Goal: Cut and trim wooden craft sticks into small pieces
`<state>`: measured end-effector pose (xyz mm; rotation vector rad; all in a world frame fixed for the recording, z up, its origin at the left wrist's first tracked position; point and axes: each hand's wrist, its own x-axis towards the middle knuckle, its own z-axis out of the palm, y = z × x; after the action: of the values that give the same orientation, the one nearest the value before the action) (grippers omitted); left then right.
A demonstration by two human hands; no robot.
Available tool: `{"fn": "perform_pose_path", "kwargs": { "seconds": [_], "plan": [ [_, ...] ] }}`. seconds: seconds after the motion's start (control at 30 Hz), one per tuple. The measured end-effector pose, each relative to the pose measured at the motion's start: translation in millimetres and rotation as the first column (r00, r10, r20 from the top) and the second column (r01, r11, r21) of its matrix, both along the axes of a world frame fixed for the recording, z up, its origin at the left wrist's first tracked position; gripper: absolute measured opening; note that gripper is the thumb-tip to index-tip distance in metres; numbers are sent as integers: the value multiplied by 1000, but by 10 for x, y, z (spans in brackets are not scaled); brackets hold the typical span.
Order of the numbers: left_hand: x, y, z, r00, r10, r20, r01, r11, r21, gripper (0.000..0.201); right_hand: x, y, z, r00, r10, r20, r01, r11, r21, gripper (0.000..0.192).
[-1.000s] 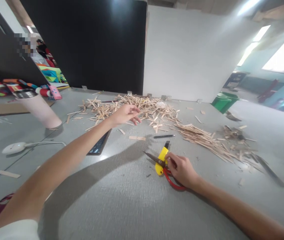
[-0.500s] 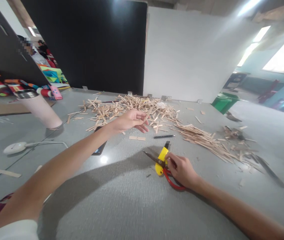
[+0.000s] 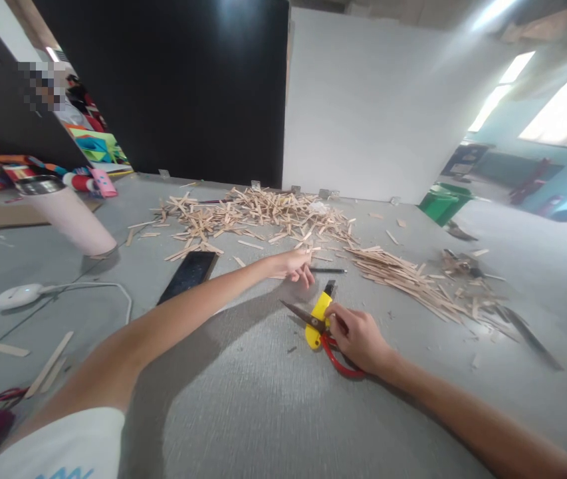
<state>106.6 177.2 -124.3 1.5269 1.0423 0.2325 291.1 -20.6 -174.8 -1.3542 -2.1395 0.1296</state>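
Note:
My left hand (image 3: 299, 266) reaches over the near edge of the loose sticks, beside a black pen (image 3: 330, 271). Its thumb and forefinger pinch what looks like a thin wooden stick (image 3: 316, 249), mostly hidden, while the other fingers hang curled downward. My right hand (image 3: 357, 338) is closed at the red-handled scissors (image 3: 339, 362), whose dark blades point left. Under the blades lies a yellow utility knife (image 3: 320, 307) with a black end. Right of the pen, many wooden sticks lie lined up in a bundle (image 3: 403, 279).
A heap of loose wooden sticks (image 3: 263, 209) spreads before the black and white panels. Left are a phone (image 3: 191, 273), a pink tumbler (image 3: 71, 216) and a white corded device (image 3: 18, 297). A long metal blade (image 3: 532, 338) and scraps lie right; a green bin (image 3: 443, 203) stands beyond.
My left hand has moved right and down with its stick, uncovering more of the phone. My right hand stays at the scissors. The whole view has shifted slightly.

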Motion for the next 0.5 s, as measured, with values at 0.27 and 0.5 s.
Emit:
{"fn": "perform_pose_path", "kwargs": {
  "seconds": [0.27, 0.5],
  "plan": [
    [-228, 509, 176, 962, 267, 50, -271, 929, 250, 40, 8, 10, -12, 999, -14, 31, 14, 1000, -3, 24],
    [-533, 30, -31, 968, 249, -7, -220, 870, 442, 38, -14, -4, -10, 992, -38, 121, 42, 998, -35, 26]
  ]
}}
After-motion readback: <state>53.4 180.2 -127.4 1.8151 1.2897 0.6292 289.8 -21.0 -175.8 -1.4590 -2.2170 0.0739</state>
